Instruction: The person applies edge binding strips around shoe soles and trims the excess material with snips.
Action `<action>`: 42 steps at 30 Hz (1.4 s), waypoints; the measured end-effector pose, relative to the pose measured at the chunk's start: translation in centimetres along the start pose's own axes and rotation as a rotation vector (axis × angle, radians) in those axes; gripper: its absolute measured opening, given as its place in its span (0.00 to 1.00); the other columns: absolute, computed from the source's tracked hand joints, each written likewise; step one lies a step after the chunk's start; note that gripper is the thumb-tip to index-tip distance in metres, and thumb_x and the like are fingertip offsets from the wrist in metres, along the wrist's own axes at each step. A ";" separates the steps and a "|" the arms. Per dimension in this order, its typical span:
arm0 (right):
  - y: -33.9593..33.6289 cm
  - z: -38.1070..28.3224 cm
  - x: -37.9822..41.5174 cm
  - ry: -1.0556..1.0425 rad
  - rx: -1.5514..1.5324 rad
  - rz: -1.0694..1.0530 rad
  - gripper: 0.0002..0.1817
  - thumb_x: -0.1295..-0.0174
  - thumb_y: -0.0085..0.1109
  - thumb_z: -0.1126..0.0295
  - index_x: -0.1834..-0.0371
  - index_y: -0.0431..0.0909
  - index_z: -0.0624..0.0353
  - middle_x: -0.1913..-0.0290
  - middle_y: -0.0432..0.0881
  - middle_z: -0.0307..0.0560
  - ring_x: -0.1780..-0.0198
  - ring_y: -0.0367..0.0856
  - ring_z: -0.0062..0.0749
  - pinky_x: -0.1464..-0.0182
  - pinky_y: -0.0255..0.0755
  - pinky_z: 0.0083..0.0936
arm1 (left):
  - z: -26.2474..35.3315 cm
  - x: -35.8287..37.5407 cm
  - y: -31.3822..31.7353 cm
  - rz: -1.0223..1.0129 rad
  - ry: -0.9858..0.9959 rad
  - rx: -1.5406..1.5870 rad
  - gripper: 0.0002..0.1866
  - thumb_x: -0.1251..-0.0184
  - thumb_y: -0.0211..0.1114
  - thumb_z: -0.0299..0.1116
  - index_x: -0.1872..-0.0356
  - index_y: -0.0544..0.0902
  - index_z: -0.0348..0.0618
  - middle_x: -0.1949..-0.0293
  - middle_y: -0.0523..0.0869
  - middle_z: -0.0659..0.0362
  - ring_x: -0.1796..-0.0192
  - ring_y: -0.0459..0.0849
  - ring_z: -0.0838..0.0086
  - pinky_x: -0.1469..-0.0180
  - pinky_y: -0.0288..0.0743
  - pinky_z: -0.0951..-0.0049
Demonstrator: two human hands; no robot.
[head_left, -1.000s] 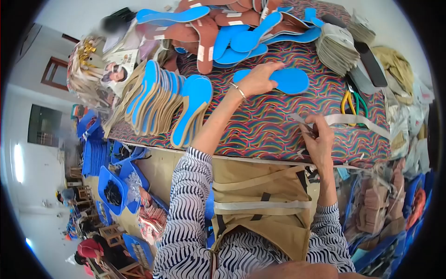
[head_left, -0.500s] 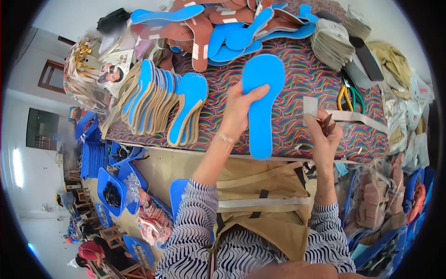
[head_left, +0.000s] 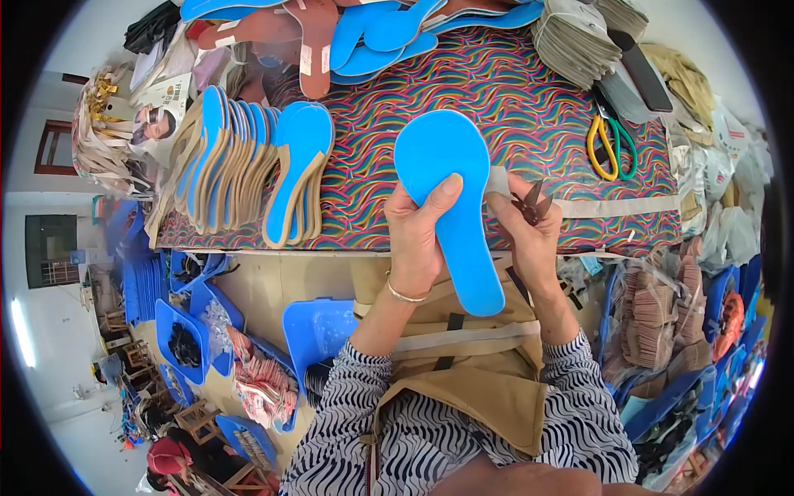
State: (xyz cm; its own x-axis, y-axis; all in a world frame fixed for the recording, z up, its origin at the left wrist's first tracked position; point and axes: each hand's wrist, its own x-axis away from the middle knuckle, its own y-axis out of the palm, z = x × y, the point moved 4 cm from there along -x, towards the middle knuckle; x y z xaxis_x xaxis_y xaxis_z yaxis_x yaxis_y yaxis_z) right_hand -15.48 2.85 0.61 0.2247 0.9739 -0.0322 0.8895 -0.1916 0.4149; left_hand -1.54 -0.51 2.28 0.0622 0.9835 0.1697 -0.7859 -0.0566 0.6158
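My left hand (head_left: 418,231) is closed around the narrow middle of a blue insole (head_left: 451,161), its thumb lying on the blue face. The insole stands over the table's front edge, round wide end up. Close beside its right edge, my right hand (head_left: 529,227) pinches the end of a long pale beige strip (head_left: 616,207), which trails right across the table. A dark brown pointed tool (head_left: 532,204) also sticks out between the right fingers; its lower part is hidden. To the left stand a stack of blue insoles with beige-wrapped edges (head_left: 227,157) and a smaller stack (head_left: 299,169).
Loose blue and brown pieces (head_left: 314,41) pile along the back of the patterned table (head_left: 364,182). Scissors with yellow and green handles (head_left: 610,149) lie at right, below bundled grey pieces (head_left: 575,41). Blue bins (head_left: 318,326) stand on the floor; a person in red (head_left: 169,455) is lower left.
The insole has come lower and tilted, its wide end leaning left. My right hand has moved left, bringing the strip's end to the insole's edge. The camera view has shifted.
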 end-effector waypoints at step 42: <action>-1.7 0.5 2.2 0.057 0.234 -0.111 0.04 0.33 0.58 0.75 0.65 0.77 0.64 0.76 0.70 0.30 0.76 0.62 0.09 0.76 0.53 0.14 | -1.0 -1.1 1.8 -0.155 0.292 -0.296 0.11 0.41 0.73 0.25 0.58 0.84 0.38 0.61 0.88 0.61 0.62 0.84 0.80 0.60 0.79 0.78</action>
State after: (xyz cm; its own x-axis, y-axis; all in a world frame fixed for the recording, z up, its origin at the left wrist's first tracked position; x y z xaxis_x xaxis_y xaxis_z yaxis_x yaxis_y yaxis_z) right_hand -16.32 5.27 -0.59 0.1038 0.9945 -0.0119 0.9767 -0.0996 0.1901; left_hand -3.59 -1.53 2.44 0.0507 0.9862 -0.1578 -0.9260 0.1056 0.3623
